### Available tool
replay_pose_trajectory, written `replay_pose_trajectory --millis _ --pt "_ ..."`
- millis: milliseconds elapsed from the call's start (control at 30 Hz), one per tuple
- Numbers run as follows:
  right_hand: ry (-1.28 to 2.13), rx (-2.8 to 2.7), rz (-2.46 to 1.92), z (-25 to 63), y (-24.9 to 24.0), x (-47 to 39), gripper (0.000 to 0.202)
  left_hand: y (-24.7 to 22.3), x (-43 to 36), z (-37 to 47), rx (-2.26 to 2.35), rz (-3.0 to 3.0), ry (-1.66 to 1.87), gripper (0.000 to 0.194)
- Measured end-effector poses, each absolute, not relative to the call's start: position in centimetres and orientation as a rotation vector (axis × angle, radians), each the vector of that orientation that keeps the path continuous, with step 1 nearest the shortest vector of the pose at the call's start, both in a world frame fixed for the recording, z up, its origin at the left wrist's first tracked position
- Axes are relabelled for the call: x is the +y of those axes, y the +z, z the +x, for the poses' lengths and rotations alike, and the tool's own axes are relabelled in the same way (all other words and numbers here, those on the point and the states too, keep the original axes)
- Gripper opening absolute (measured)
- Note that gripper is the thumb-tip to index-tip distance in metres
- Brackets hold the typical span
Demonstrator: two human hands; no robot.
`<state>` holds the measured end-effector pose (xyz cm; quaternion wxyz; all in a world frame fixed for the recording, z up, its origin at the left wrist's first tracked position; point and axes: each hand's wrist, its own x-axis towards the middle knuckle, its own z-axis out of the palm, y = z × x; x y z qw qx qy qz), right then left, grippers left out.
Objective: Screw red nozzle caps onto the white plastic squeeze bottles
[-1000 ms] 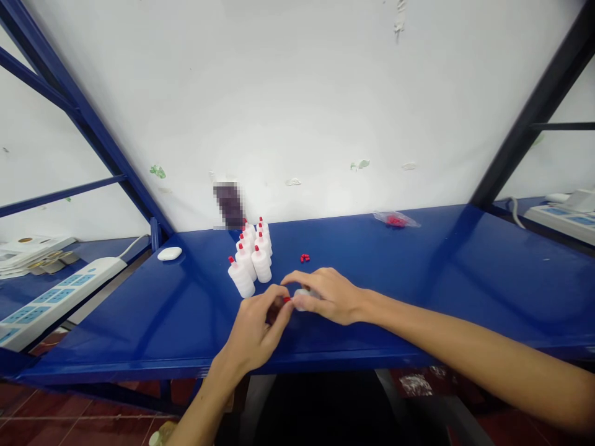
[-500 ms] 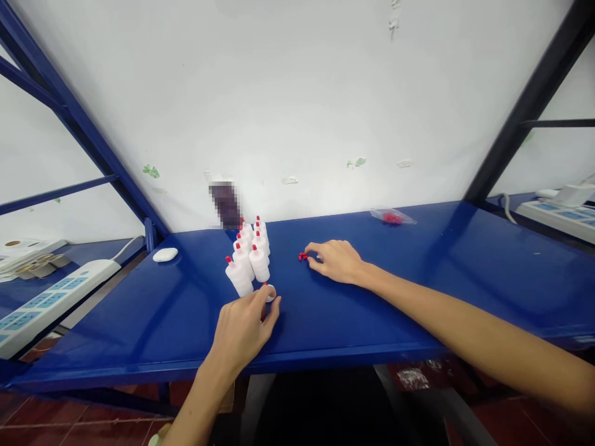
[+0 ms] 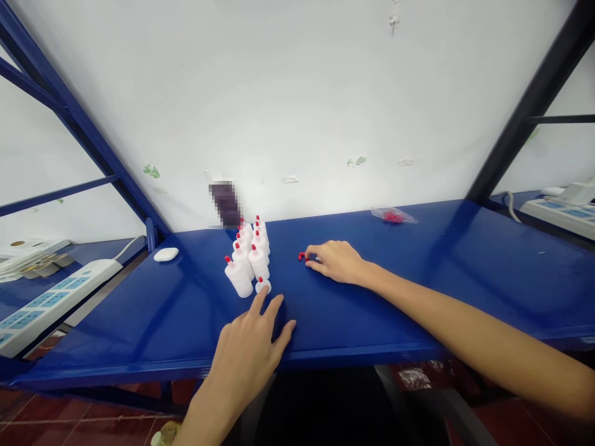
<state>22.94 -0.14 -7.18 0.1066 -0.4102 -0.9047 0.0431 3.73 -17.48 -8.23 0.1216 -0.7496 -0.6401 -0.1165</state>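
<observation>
Several white bottles [image 3: 242,279] with red tips stand in two rows on the blue table [image 3: 367,310], left of the middle. At the near end is one more red-tipped bottle [image 3: 263,285]. My left hand [image 3: 251,344] is just in front of it, fingers spread and nothing in the grasp, the index fingertip at the bottle's edge. Farther right, my right hand [image 3: 337,261] rests low over the table, thumb and index finger curled at a few small red caps [image 3: 301,256]. Whether a cap is between those fingertips is too small to tell.
At the back lies a clear bag [image 3: 394,216] with red pieces. A white case [image 3: 166,254] sits at the table's left, beyond it a power strip [image 3: 56,297]. Blue frame posts rise at both sides, and a wall [image 3: 316,111] closes the back.
My left hand has let go of the near bottle, drawn back toward me and spread its fingers. That bottle shows more fully now. My right hand has hardly moved.
</observation>
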Motion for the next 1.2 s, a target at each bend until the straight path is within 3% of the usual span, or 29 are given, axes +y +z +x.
replay_pose_trajectory --millis 167,333,600,767,967,1200 --pt "0.088 -2.701 -1.191 22.9 -7.1 -0.4 0.024 -7.4 -17.3 3.8 -1.799 -2.278 -0.401 0.033" --pt "0.176 -2.734 -1.004 23.1 -7.0 -1.3 0.023 -6.4 -17.3 4.1 -1.324 -2.752 -0.569 0.026" --pt "1.304 -2.215 -0.610 21.9 -6.5 -4.7 0.025 -7.5 -16.3 1.9 -1.146 -2.883 -1.052 0.028" --pt "1.643 -2.028 -0.476 21.3 -6.5 -5.9 0.028 -8.3 -15.9 1.4 -1.130 -2.579 -1.268 0.026" --pt "1.749 -2.010 -0.424 21.5 -6.6 -6.5 0.041 -8.2 -15.3 2.0 -1.346 -2.633 -1.217 0.029" --pt "1.589 -2.177 -0.430 21.6 -6.8 -6.5 0.037 -8.1 -15.2 1.8 -1.373 -2.755 -1.276 0.021"
